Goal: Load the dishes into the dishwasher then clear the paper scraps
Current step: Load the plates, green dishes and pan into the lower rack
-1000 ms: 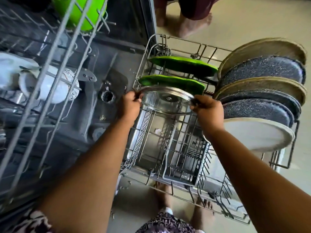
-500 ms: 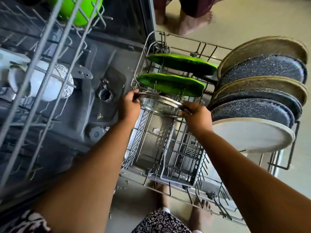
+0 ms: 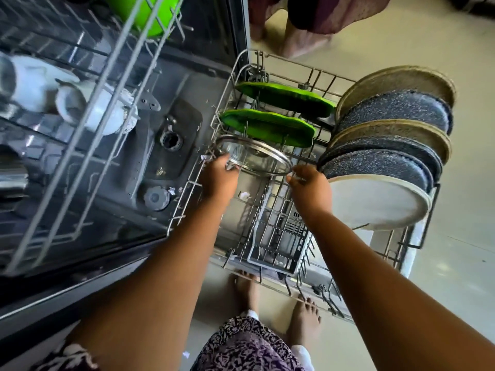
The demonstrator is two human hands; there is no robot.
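Observation:
A glass lid [image 3: 254, 156] with a metal rim leans tilted in the lower rack [image 3: 184, 207] of the open dishwasher, just in front of the nearer green plate [image 3: 267, 124]. My left hand [image 3: 218, 176] holds the lid's lower left rim. My right hand [image 3: 310, 187] pinches the rim at its right end. Small white paper scraps [image 3: 243, 194] lie under the rack and by its left edge [image 3: 205, 157].
A second green plate [image 3: 284, 99] and several speckled, tan and white plates [image 3: 375, 202] stand on the rack's right side. A grey cutlery basket [image 3: 278, 236] sits near me. The upper rack holds white cups [image 3: 91, 108] and a green bowl [image 3: 144, 14]. Another person's foot [image 3: 302, 41] is beyond the rack.
Both hands have lowered the lid into the rack's tines, close against the nearer green plate. My right hand's grip has loosened to a fingertip pinch.

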